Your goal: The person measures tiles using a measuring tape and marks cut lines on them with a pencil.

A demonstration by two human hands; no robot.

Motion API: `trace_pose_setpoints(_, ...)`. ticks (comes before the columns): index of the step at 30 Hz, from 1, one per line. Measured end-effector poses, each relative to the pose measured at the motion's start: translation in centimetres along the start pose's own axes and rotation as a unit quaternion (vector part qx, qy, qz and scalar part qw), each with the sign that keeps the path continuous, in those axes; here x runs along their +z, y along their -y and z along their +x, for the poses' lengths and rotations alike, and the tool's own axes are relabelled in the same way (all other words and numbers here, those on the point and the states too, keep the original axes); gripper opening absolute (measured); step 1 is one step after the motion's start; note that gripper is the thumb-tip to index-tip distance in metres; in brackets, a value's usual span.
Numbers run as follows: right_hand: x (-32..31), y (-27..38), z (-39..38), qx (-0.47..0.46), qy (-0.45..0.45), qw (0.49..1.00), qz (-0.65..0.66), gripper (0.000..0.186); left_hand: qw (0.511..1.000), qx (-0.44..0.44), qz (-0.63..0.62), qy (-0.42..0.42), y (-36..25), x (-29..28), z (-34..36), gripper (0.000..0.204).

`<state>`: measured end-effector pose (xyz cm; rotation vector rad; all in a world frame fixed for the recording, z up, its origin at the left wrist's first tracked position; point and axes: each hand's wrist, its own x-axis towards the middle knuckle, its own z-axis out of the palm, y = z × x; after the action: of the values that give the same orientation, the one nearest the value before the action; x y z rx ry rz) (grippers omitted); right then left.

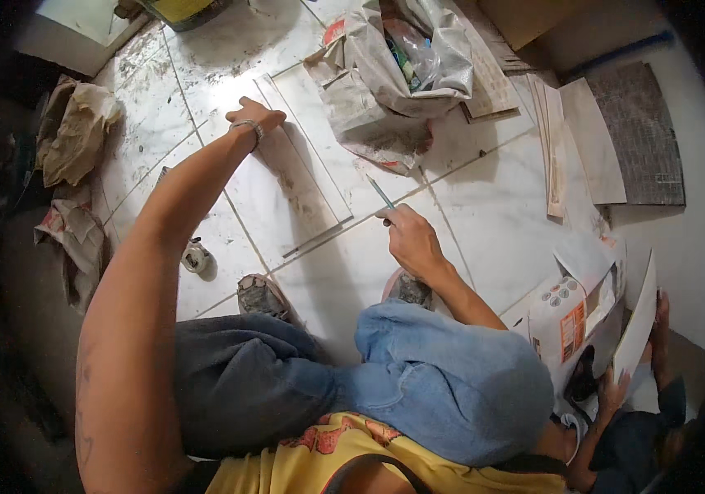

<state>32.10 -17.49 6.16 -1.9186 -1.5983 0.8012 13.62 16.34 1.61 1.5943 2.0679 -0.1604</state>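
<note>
A long, pale, dusty tile strip point(299, 177) lies on the white tiled floor between my hands. Down at its far end, my left hand point(252, 117) rests with fingers spread, a bracelet at the wrist; its fingertips are partly hidden. In my right hand point(414, 241) is a slim greenish pencil or pen point(380, 192), its tip pointing away from me and slightly left. That hand hovers to the right of the strip's near end, apart from it. Along this near end runs a thin dark line point(319, 237).
A whitish sack point(385, 123) with plastic packaging inside stands ahead. Cut tiles point(554, 148) and a dark textured tile point(640, 136) lean at right. A tape roll point(196, 257) lies left. Crumpled paper point(81, 132) sits far left. At lower right, another person's hands hold a white panel point(639, 317) by a carton point(566, 317).
</note>
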Motion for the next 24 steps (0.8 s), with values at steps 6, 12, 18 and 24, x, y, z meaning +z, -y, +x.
trace_pose_setpoints(6, -2.5, -2.5, -0.5, -0.041, -0.084, 0.995, -0.022, 0.031, 0.997, 0.012, -0.069, 0.024, 3.9, -1.9, 2.7, 0.107)
trace_pose_setpoints(12, -6.8, -8.9, -0.1, 0.038, -0.211, 0.975, -0.052, 0.025, 0.945, 0.007, -0.301, 0.127, 17.7, -2.2, 14.1, 0.060)
trace_pose_setpoints(18, -12.8, -17.2, 6.8, 0.065, -0.317, 0.938, -0.120, 0.022, 0.983, 0.023, -0.182, 0.026, 22.3, -3.2, 14.1, 0.090)
trace_pose_setpoints(24, -16.6, -23.4, 16.5, 0.196, -0.281, 0.919, -0.195, 0.041, 0.999, -0.035, 0.015, -0.019, 21.2, -6.1, 8.6, 0.104)
